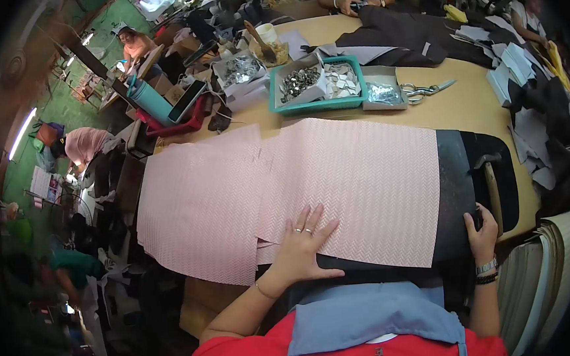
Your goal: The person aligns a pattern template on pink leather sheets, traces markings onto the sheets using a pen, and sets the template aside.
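My left hand (pixel 301 246) lies flat with fingers spread on a pink sheet (pixel 365 185) with a woven, herringbone-like texture. A second pink sheet (pixel 198 210) lies to the left, and the two meet or overlap near the middle. Under the right-hand sheet is a dark flat board (pixel 456 192), its right part uncovered. At the board's lower right corner, my right hand (pixel 483 235) has its fingers curled around a small black part; what that is, I cannot make out. A bar-like handle (pixel 493 190) stands just beyond that hand.
Behind the sheets, a teal basket (pixel 320 107) holds metal pieces and white pieces. Scissors (pixel 428 91) lie beside a small box (pixel 384 105). A teal tumbler (pixel 151 101) and a phone (pixel 187 101) stand at left. Dark material (pixel 394 35) lies near a person across the table.
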{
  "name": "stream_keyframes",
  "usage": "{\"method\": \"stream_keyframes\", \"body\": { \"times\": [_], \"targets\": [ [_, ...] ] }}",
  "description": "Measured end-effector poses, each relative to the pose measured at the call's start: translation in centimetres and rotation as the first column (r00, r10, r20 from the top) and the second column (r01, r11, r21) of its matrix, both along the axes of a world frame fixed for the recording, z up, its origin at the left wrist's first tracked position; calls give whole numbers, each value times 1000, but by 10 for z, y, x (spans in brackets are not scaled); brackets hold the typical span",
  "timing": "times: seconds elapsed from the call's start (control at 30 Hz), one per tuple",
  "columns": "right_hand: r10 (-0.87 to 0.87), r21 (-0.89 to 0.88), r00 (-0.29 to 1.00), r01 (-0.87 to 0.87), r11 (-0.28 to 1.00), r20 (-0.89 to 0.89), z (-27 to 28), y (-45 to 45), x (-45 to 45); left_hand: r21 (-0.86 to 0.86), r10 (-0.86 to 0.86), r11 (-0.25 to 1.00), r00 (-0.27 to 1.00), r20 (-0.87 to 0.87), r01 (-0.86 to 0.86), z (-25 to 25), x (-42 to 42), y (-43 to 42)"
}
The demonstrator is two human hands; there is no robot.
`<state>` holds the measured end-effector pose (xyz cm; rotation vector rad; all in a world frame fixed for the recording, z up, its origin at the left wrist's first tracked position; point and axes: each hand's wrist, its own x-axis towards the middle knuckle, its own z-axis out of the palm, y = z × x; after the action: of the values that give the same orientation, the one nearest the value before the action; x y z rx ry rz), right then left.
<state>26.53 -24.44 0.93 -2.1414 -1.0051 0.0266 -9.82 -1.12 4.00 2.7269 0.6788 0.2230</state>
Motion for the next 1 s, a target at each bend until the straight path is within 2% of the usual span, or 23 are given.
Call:
{"method": "stream_keyframes", "body": {
  "times": [0.1, 0.27, 0.3, 0.33, 0.37, 0.43, 0.47, 0.53, 0.6, 0.7, 1.0],
  "targets": [
    [15, 10, 999, -15, 1000, 48, -3, 5, -2, -24, 3, 1000, 1000, 8, -3, 0, -3, 3],
    [62, 34, 998, -63, 997, 20, 5, 33, -21, -53, -25, 998, 997, 70, 29, -9, -27, 25],
    [64, 23, 998, -65, 998, 25, 6, 35, -19, -28, -18, 999, 1000, -2, 18, -2, -27, 23],
    [56, -3, 997, -56, 998, -58, 7, 34, -17, -17, -10, 1000, 1000, -24, 10, 2, -25, 23],
    [66, -18, 998, -66, 998, 20, 6, 31, -16, -3, -8, 1000, 999, -43, 7, 4, -24, 22],
    [60, -32, 994, -63, 998, -94, 15, 27, -11, 23, 20, 1000, 997, -72, -18, 6, -18, 15],
    [52, 2, 994, -52, 999, -97, 19, 26, -9, 44, 28, 999, 996, -83, -24, 7, -15, 11],
    [-9, 18, 1000, 9, 1000, 19, 7, 22, 2, 96, 79, 993, 992, -102, -69, 6, -12, 6],
    [-27, 60, 1000, 26, 998, 10, 3, 21, 5, 85, 46, 995, 999, -24, -44, -2, -15, 9],
    [-13, -105, 1000, 15, 994, 19, 12, 23, -3, 91, 13, 996, 999, 49, -17, -8, -17, 13],
    [37, -26, 994, -34, 999, 107, 0, 21, -11, 56, -6, 998, 995, 98, 1, -11, -19, 14]
  ]
}}
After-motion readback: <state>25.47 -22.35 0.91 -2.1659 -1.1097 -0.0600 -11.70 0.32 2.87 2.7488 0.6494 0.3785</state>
